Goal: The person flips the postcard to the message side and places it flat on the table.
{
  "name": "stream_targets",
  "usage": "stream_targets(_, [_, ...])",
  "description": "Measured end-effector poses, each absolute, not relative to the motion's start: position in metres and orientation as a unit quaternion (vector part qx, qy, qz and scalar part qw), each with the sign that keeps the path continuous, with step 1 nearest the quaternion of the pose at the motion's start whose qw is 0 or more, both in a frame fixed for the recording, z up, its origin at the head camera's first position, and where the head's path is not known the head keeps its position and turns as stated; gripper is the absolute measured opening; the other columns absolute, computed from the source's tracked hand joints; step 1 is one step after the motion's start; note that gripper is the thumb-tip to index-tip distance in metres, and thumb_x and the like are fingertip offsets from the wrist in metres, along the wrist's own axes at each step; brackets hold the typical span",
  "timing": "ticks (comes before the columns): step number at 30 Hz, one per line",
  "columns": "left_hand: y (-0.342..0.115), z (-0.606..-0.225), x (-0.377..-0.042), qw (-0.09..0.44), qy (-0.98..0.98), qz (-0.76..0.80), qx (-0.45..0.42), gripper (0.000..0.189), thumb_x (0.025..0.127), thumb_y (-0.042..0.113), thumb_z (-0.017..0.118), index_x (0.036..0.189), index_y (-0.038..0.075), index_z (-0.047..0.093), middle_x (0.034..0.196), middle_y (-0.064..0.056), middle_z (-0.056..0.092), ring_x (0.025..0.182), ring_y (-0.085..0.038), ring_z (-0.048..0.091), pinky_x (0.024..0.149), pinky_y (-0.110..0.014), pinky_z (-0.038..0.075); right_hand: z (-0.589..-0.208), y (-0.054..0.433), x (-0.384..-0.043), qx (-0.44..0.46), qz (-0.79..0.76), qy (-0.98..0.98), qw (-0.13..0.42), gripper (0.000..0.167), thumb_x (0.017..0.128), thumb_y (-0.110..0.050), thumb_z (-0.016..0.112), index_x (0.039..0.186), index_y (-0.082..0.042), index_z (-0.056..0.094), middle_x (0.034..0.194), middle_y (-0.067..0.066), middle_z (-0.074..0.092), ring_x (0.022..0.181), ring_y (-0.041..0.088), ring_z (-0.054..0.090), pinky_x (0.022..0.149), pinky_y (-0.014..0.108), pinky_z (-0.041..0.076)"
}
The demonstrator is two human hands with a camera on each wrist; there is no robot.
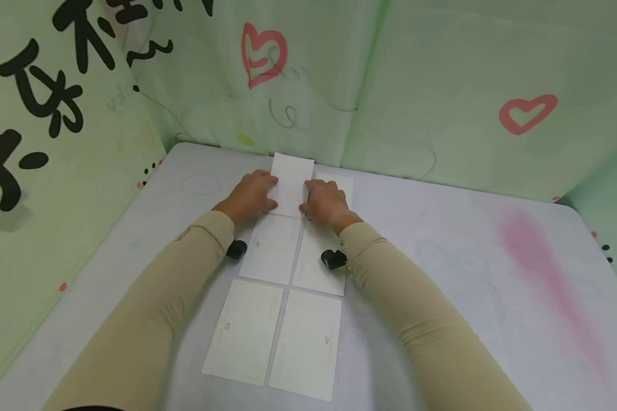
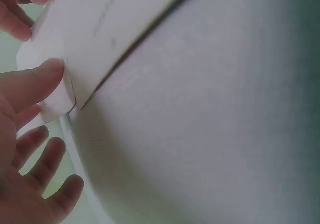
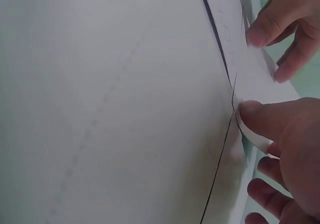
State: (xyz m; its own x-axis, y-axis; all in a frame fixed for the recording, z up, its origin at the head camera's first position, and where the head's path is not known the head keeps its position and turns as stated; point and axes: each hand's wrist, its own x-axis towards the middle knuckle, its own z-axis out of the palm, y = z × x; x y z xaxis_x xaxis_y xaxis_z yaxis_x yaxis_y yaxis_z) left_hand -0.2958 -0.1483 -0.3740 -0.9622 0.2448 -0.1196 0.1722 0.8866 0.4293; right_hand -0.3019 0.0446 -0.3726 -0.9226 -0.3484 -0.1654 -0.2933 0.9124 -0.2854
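Note:
At the far edge of the table, both hands hold a blank white card (image 1: 292, 185) by its opposite sides. The left hand (image 1: 248, 197) pinches the left edge, its thumb on top in the left wrist view, other fingers spread. On the right edge, the right hand (image 1: 330, 204) pinches with its thumb (image 3: 265, 115) over the card. Beneath the right hand lies another card (image 1: 343, 184), partly hidden. Nearer the body, a middle-left card (image 1: 269, 251) and a middle-right card (image 1: 311, 265) lie side by side, with a lower-left card (image 1: 244, 331) and a lower-right card (image 1: 305, 345) below them.
The white table (image 1: 421, 319) has a pink smear (image 1: 540, 268) on its right side. Pale green cloth (image 1: 421, 74) with hearts and black writing hangs behind and at the left. Black wrist devices (image 1: 334, 260) sit at both cuffs, above the table.

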Motion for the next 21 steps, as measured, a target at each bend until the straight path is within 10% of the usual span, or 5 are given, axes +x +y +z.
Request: stream_targets(21, [-0.1451,-0.3684,-0.2902,0.162,0.969,0.172,0.078,0.053,0.099,0.023,0.064,0.149,0.014,0.049,0.153,-0.010,0.044,0.137,-0.038,0.034,0.107,-0.057,0.027,-0.3742,0.0437,-0.2980,-0.164,-0.109,0.972,0.128,0.056,0.100,-0.034,0.062,0.151,-0.020,0.044,0.149,0.003,0.050,0.138,0.033,0.031,0.100,0.050,0.028])
